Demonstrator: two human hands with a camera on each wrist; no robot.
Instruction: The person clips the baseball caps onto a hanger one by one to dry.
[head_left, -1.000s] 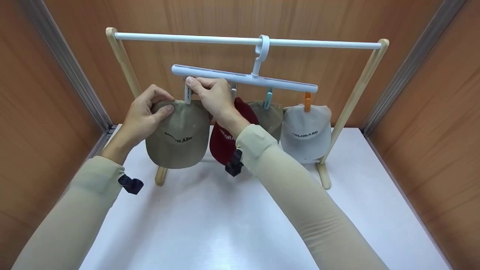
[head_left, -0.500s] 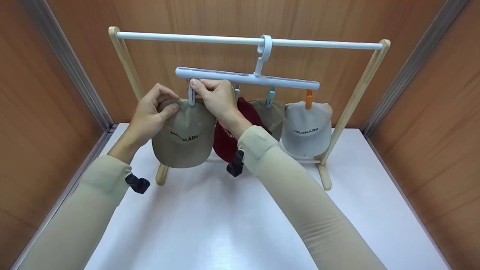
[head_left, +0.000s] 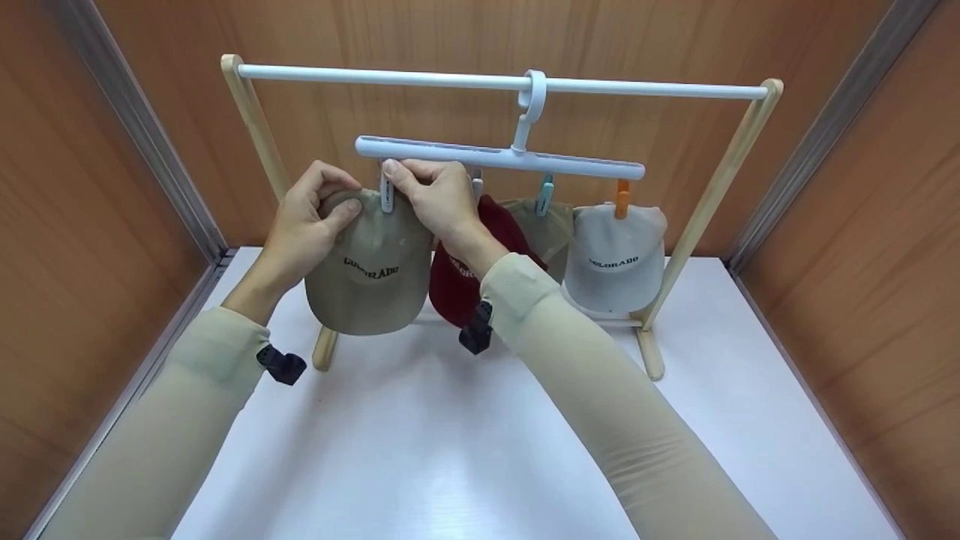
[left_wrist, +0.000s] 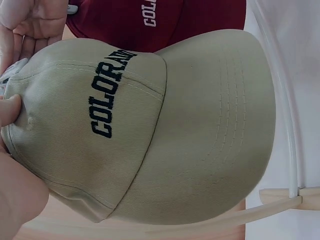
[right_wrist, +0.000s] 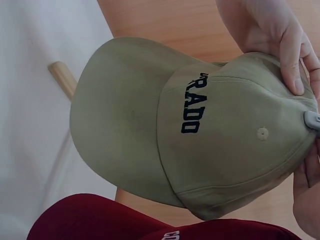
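Note:
A khaki baseball cap (head_left: 367,300) with dark lettering hangs brim down below the left end of a pale blue hanger (head_left: 450,155). My left hand (head_left: 300,229) pinches the cap's crown at its upper left, thumb in front. With thumb and fingers, my right hand (head_left: 444,202) grips the top of a grey clip (head_left: 387,196) at the cap's upper edge. In the right wrist view that clip (right_wrist: 313,120) sits on the cap's edge; its bite is partly hidden. Beside the khaki cap, a dark red cap (head_left: 452,296) hangs partly behind my right hand.
Further right hang another khaki cap (head_left: 551,232) under a teal clip (head_left: 545,196) and a white cap (head_left: 616,285) under an orange clip (head_left: 622,199). The hanger hooks over a white rod (head_left: 637,88) on a wooden rack (head_left: 720,187). Wooden panels surround the white table (head_left: 420,450).
Both hands and the khaki cap have shifted slightly right. The hanger has swung a little closer to level, its left end lower and its right end higher. Both grips stay the same.

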